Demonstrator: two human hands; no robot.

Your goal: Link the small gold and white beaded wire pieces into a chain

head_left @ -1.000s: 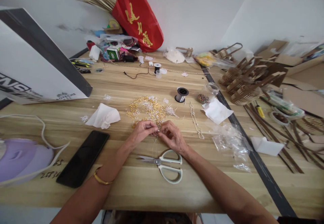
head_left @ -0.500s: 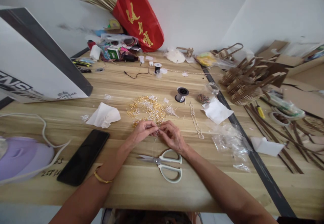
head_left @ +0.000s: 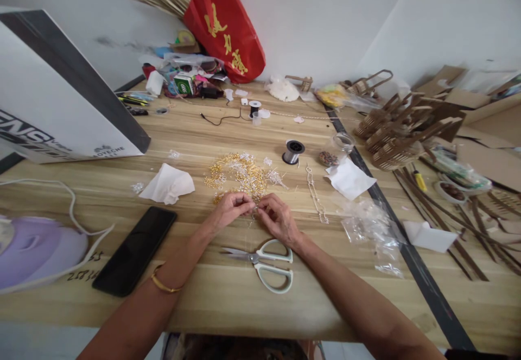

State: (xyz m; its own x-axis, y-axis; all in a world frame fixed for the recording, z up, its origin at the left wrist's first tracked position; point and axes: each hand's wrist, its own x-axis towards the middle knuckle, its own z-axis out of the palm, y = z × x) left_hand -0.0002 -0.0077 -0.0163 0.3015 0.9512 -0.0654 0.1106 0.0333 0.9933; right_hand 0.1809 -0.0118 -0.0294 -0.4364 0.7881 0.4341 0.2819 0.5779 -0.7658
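Observation:
My left hand (head_left: 233, 208) and my right hand (head_left: 278, 216) meet at the near edge of a pile of gold and silver beads (head_left: 240, 172). Fingertips of both are pinched close together. Between them is something thin and small, with a fine thread-like strand (head_left: 251, 221) hanging below; its kind is too small to make out. Just below the hands lie scissors (head_left: 255, 258) with pale handles, blades pointing left. A finished-looking bead chain (head_left: 313, 193) lies to the right. Beyond it stands a spool of clear line (head_left: 293, 152).
Left are a black phone (head_left: 135, 251), a crumpled tissue (head_left: 167, 184), a purple appliance (head_left: 38, 251) with a white cord and a large box (head_left: 61, 94). Right are a glass jar (head_left: 342, 144), white paper (head_left: 350, 178), plastic bags (head_left: 372, 229) and small woven baskets (head_left: 391, 132).
My hands stay in nearly the same place, with the right fingertips drawn slightly away from the left ones. The scissors and the beads have not moved.

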